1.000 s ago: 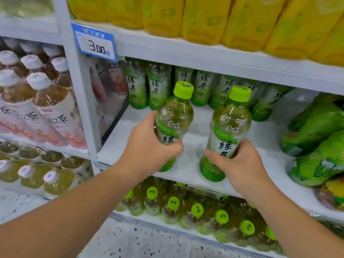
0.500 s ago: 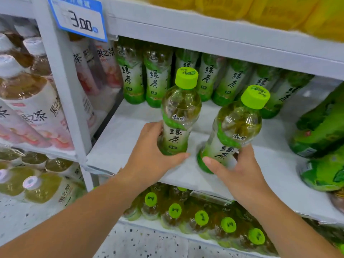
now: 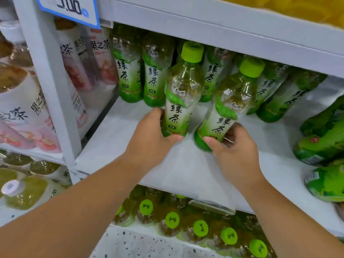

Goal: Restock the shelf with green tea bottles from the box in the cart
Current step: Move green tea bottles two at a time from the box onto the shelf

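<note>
The left hand (image 3: 150, 138) is wrapped around the base of a clear plastic green tea bottle with a lime-green screw cap (image 3: 181, 94), thumb across the front and fingers curled behind, keeping it close to upright on the white shelf board (image 3: 186, 170). The right hand (image 3: 236, 151) clasps the bottom of a second green tea bottle of the same kind (image 3: 227, 107), thumb pressed on its dark green foot; this one leans to the right, its cap tipped toward the back row. Each bottle shows pale yellow-green tea through the shoulder, a white-to-green label with black Chinese characters and a leaf motif. Whether their bases touch the shelf is hard to tell. Just behind them stands a row of matching green tea bottles (image 3: 128, 71) at the rear of the shelf. To the left, past the white upright post (image 3: 50, 86), are pink-labelled tea bottles (image 3: 22, 112); a blue-edged price tag (image 3: 70, 10) hangs above.
</note>
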Demonstrator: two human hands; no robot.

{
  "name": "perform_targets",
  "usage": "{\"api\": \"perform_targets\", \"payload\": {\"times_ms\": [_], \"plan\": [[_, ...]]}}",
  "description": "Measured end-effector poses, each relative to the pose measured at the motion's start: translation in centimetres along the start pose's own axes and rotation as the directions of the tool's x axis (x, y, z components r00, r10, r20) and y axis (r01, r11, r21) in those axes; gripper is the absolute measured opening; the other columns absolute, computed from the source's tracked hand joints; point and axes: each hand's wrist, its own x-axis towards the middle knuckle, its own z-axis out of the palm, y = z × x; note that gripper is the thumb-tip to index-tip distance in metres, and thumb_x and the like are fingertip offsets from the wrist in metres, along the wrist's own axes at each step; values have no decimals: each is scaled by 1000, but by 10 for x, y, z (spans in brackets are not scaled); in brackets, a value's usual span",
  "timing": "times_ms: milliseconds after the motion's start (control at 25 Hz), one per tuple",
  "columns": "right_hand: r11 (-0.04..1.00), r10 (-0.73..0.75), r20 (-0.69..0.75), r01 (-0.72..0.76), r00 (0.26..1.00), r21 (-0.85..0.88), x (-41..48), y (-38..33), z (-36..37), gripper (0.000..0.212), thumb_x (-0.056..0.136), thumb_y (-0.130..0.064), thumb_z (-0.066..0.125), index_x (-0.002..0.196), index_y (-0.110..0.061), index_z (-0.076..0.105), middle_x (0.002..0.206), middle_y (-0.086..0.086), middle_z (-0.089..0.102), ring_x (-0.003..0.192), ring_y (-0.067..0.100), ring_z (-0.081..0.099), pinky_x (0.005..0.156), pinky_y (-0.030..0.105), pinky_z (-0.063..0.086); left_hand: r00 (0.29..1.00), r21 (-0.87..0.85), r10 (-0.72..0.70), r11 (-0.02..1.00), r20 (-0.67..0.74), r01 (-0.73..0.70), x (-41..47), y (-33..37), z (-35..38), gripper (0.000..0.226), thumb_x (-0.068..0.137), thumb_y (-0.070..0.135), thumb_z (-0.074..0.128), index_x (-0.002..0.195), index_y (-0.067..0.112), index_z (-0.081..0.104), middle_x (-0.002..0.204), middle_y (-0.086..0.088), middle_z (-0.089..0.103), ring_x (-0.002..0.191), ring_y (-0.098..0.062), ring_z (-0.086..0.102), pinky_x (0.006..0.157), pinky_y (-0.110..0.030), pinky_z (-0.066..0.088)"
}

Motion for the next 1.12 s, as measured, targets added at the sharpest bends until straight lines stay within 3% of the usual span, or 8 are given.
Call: {"api": "perform_targets", "payload": {"times_ms": [280, 520, 680, 880, 1120], "plan": [[999, -1, -58, 4, 998, 50, 52, 8, 14, 40, 78, -19, 84, 110, -23, 60, 97, -16, 68, 83, -12, 64, 73, 7, 52, 990, 60, -4, 998, -139, 12, 39, 0, 23, 58, 73, 27, 88, 125, 17, 63, 124, -7, 54, 107, -24, 59, 100, -36, 48], [998, 15, -40, -12, 999, 57, 85, 10, 23, 38, 78, -19, 84, 104, -26, 57, 92, -21, 64, 80, -15, 61, 71, 5, 48, 984, 213, 28, 977, -174, 9, 62, 3, 36, 43, 82, 27, 81, 118, 9, 64, 121, -11, 61, 108, -27, 58, 85, -25, 41], [998, 8, -50, -5, 999, 58, 97, 13, 28, 38, 78, -21, 84, 107, -21, 60, 94, -17, 67, 86, -12, 62, 76, 11, 49, 975, 176, 6, 984, -222, 34, 69, 2, 45, 37, 83, 25, 81, 113, 9, 66, 113, -9, 68, 105, -25, 64, 86, -25, 45], [997, -15, -49, 19, 999, 73, 100, 17, 30, 34, 80, -16, 82, 104, -23, 59, 90, -23, 63, 74, -26, 57, 69, -2, 46, 962, 113, -6, 993, -274, 39, 75, -4, 53, 37, 78, 33, 84, 103, 11, 67, 102, -7, 70, 94, -26, 66, 85, -39, 56], [993, -39, -56, 44, 998, 106, 101, 20, 33, 34, 82, -13, 80, 108, -22, 61, 95, -18, 66, 79, -22, 60, 74, 1, 48, 954, 94, 68, 995, -293, -42, 74, -9, 58, 37, 82, 34, 80, 111, 14, 71, 111, -9, 64, 94, -25, 62, 88, -34, 53]]}}
